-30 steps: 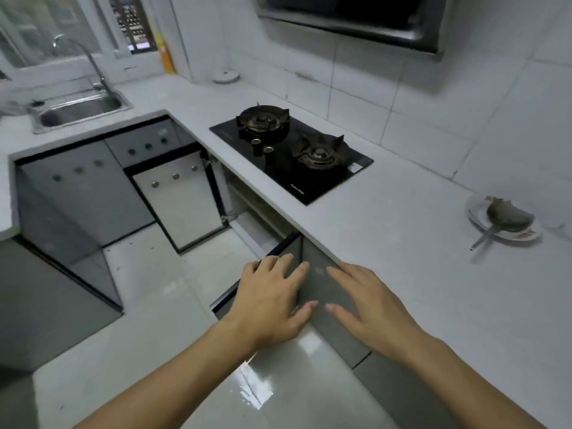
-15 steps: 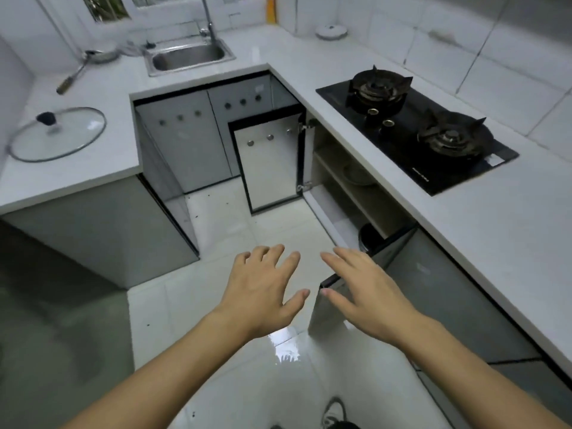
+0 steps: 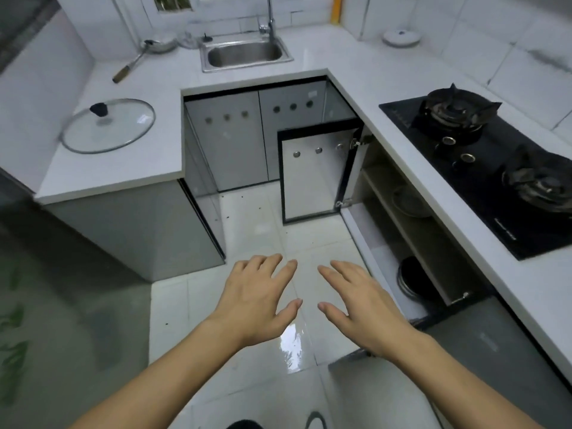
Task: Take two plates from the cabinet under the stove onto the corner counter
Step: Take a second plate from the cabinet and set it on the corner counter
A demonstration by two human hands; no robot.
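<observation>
The cabinet under the black gas stove stands open, both doors swung out. On its upper shelf lies a pale plate, partly hidden by the counter edge. Dark round dishes sit on the lower level. My left hand and my right hand hover side by side over the floor in front of the cabinet, fingers spread, holding nothing. The corner counter is white, between sink and stove.
A steel sink with tap is at the back. A glass pot lid lies on the left counter, a ladle behind it. A small white lid rests on the corner counter. The open door juts into the floor space.
Both hands have left the near cabinet door, which has swung open. My view has turned left and down, so the cabinet's shelves now show.
</observation>
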